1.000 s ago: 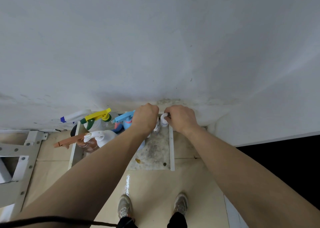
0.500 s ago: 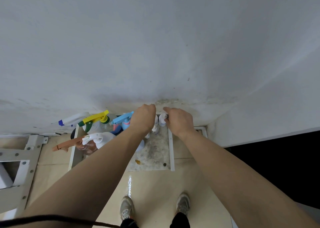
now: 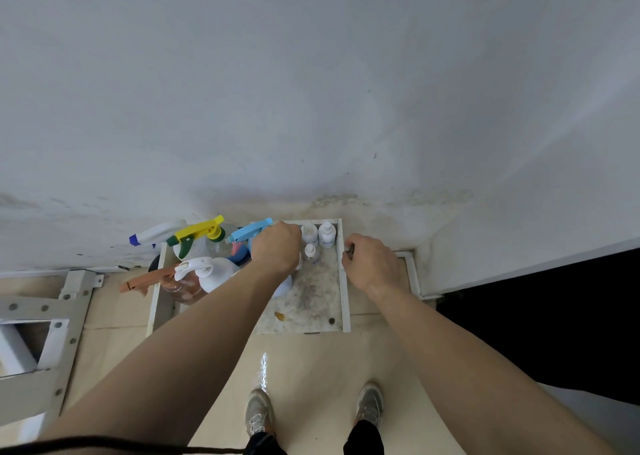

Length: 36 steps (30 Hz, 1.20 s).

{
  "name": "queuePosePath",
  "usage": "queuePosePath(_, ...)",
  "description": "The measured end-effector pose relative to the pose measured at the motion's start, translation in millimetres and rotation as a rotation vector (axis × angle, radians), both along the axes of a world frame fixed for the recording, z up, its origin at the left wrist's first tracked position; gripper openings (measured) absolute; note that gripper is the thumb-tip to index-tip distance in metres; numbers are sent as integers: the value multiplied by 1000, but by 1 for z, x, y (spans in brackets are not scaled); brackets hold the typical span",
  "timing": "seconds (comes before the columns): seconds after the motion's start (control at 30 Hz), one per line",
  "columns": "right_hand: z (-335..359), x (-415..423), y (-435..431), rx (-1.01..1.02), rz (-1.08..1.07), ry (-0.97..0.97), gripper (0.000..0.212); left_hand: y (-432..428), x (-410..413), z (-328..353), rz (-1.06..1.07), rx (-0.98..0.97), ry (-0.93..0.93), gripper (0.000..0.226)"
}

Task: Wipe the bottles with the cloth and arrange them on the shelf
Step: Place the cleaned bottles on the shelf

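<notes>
Glossy floor [image 3: 304, 368], stained matt shelf [image 3: 311, 302], bottles [image 3: 326, 235] seemingly smooth plastic.

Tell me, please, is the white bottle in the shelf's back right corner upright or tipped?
Upright: the white bottle stands on its base, with its cap on top.

Soft even light, floor [image 3: 263, 368] glare streak, wide-angle bending at edges.

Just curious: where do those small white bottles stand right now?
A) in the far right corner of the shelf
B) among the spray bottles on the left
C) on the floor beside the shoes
A: the small white bottles stand side by side in the far right corner of the shelf, close to the wall and apart from the spray bottles crowded on the left.
</notes>
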State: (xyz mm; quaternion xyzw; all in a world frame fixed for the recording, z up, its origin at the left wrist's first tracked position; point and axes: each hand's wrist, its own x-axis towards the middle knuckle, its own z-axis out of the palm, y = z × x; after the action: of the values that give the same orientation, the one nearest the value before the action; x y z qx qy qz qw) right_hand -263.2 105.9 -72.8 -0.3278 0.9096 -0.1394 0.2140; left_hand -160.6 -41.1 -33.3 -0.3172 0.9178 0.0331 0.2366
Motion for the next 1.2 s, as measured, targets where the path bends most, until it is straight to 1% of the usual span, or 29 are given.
queuePosePath(0.2,27,10,1,-8,32,-68,16,6,13,32,-50,-92,17,18)
queuePosePath(0.27,43,16,-2,9,67,-87,16,11,16,48,-78,-124,45,12)
queuePosePath(0.37,59,22,-5,-15,117,-113,23,18,17,63,-114,-135,60,11)
queuePosePath(0.43,68,26,-6,-61,156,-161,34,23,18,71,-119,-122,89,7)
queuePosePath(0.5,76,28,-5,-89,179,-196,44,27,14,75,-100,-64,140,3)
queuePosePath(0.57,83,29,-3,-96,183,-191,37,28,10,75,-53,26,217,10)
queuePosePath(0.67,82,27,4,-102,176,-112,24,28,6,73,15,196,311,17)
queuePosePath(0.77,71,22,16,-91,175,-48,27,26,6,63,84,420,351,18)
queuePosePath(0.8,67,20,20,-96,167,-46,27,23,7,58,108,436,357,22)
queuePosePath(0.83,63,19,22,-111,150,-50,26,19,8,52,127,404,355,26)
queuePosePath(0.9,54,16,20,-151,107,-59,25,9,8,39,124,268,339,29)
queuePosePath(0.97,48,14,14,-174,73,-69,23,4,11,27,62,142,265,30)
queuePosePath(1.03,41,11,6,-150,68,-64,22,4,10,18,-38,51,161,31)
queuePosePath(1.1,34,8,-1,-116,78,-58,21,6,6,9,-112,-11,105,30)
queuePosePath(1.2,24,3,-8,-73,112,-47,19,8,-3,-4,-143,-45,92,24)
